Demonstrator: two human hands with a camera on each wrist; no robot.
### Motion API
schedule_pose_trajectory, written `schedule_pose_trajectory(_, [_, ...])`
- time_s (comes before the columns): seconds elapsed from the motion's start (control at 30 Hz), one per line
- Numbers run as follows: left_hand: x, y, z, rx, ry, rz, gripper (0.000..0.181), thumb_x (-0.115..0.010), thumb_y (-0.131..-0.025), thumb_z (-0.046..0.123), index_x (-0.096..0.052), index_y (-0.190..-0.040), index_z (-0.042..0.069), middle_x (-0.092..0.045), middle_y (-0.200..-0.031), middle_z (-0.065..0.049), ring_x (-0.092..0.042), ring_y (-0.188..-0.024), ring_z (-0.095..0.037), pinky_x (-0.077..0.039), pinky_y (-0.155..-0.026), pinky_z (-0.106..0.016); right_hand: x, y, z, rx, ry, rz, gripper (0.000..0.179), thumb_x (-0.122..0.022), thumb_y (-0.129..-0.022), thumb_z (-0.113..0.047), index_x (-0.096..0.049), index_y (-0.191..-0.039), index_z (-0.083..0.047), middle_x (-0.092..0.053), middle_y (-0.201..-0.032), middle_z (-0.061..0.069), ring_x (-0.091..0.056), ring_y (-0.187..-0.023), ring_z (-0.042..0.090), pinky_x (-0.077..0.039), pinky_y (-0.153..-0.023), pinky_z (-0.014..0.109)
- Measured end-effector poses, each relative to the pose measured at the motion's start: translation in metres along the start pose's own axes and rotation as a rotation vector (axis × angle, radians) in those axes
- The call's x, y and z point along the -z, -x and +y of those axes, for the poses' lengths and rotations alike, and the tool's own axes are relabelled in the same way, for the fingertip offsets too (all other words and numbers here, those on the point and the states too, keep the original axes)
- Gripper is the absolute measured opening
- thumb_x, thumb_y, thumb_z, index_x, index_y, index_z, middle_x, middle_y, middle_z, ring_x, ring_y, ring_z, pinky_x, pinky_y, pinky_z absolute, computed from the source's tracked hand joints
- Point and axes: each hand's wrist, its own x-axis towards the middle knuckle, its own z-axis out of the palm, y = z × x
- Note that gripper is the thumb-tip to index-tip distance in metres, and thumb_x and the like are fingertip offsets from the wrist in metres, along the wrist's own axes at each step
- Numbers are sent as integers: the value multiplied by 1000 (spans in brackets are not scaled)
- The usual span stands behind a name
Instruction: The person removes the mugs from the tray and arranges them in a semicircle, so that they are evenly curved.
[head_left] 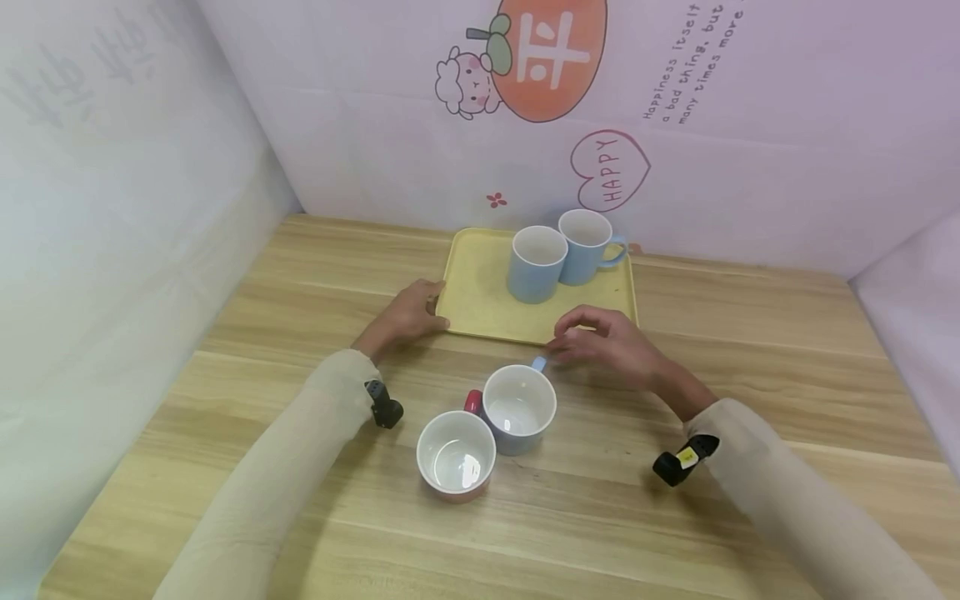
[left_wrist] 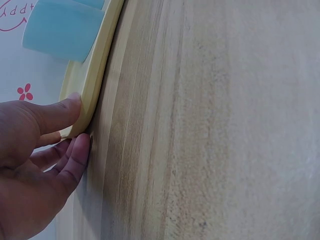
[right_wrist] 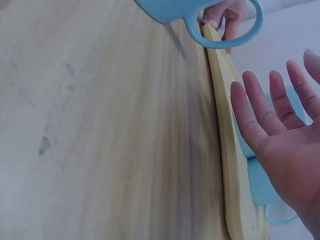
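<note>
My left hand (head_left: 408,312) grips the left end of a yellow tray (head_left: 476,292). In the left wrist view its thumb lies on the rim and the other fingers reach beneath the corner. Two light blue mugs, one in front (head_left: 534,275) and one behind (head_left: 581,258), stand upright on the tray. My right hand (head_left: 607,346) hovers by the tray's front edge, fingers extended and spread in the right wrist view, holding nothing. Just left of its fingertips is the blue handle (head_left: 539,363) of another blue mug (head_left: 519,408), upright on the table.
A reddish mug (head_left: 456,458) with a red handle (head_left: 473,402) stands close beside the front blue mug on the wooden table (head_left: 637,517). Behind the tray rises a printed white backdrop (head_left: 375,125). A white sheet (head_left: 112,250) borders the table's left side.
</note>
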Motion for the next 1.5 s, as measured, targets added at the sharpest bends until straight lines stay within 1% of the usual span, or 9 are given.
schedule_pose_trajectory(0.23, [1, -1, -1, 10, 0, -2, 77, -73, -89, 5, -32, -152, -5, -43, -143, -26, -57, -108, -35, -49, -95, -42, 13, -2, -1, -5, 10, -3, 29, -52, -105, -14, -53, -119, 12, -59, -118, 29, -65, -110, 31, -53, -91, 50])
schedule_pose_trajectory(0.4, [1, -1, -1, 11, -4, 1, 77, -74, -89, 5, -32, -152, -5, -44, -142, -26, -56, -108, -34, -49, -96, -42, 21, -2, -1, -25, 3, 29, 35, -50, -106, -16, -49, -121, 16, -60, -116, 27, -65, -109, 29, -52, -92, 49])
schedule_pose_trajectory(0.63, [0, -3, -3, 4, 8, 2, 78, -74, -88, 5, -31, -152, -5, -45, -140, -26, -57, -108, -35, -49, -96, -41, 30, -4, 0, -72, -15, 114, 38, -50, -106, -22, -50, -120, 13, -52, -124, 32, -65, -110, 28, -52, -92, 50])
schedule_pose_trajectory(0.8, [0, -4, -4, 8, 9, 2, 78, -74, -88, 4, -31, -152, -6, -44, -142, -27, -57, -109, -35, -49, -96, -41, 38, -6, 2, -65, -13, 124, 40, -48, -107, -23, -49, -121, 14, -53, -126, 30, -64, -110, 25, -52, -91, 50])
schedule_pose_trajectory(1.03, [-1, -3, -4, 16, 16, 0, 78, -74, -88, 4, -31, -152, -6, -42, -144, -26, -58, -110, -35, -50, -96, -40, 48, -4, 4, -34, -97, 131, 36, -49, -106, -16, -47, -122, 16, -57, -119, 14, -63, -111, 26, -53, -90, 49])
schedule_pose_trajectory(1.17, [-1, -2, -4, 10, 27, 3, 78, -74, -87, 3, -31, -151, -6, -42, -145, -27, -58, -109, -35, -50, -96, -40, 52, -4, 6, -6, -156, 146, 27, -49, -106, -13, -53, -118, 11, -56, -117, 13, -62, -111, 29, -52, -90, 50])
schedule_pose_trajectory(1.33, [0, 0, -3, 16, 27, 6, 78, -74, -87, 2, -31, -152, -6, -43, -143, -28, -58, -107, -36, -50, -95, -41, 59, -6, 7, 34, -222, 166, 18, -46, -106, -10, -58, -116, 1, -54, -118, 11, -60, -111, 31, -52, -91, 50])
schedule_pose_trajectory(1.4, [0, 0, -2, 18, 21, 5, 78, -74, -87, 3, -32, -152, -5, -43, -143, -28, -58, -108, -36, -50, -95, -41, 61, -7, 7, 35, -239, 192, 17, -46, -106, -9, -59, -116, -2, -53, -118, 12, -60, -111, 30, -52, -92, 50])
schedule_pose_trajectory(1.5, [0, -1, -1, 8, 18, 7, 77, -74, -88, 3, -32, -151, -6, -43, -144, -28, -57, -110, -37, -48, -98, -42, 65, -8, 6, 32, -262, 247, 19, -47, -106, -8, -57, -120, 0, -51, -119, 14, -59, -110, 29, -52, -93, 50])
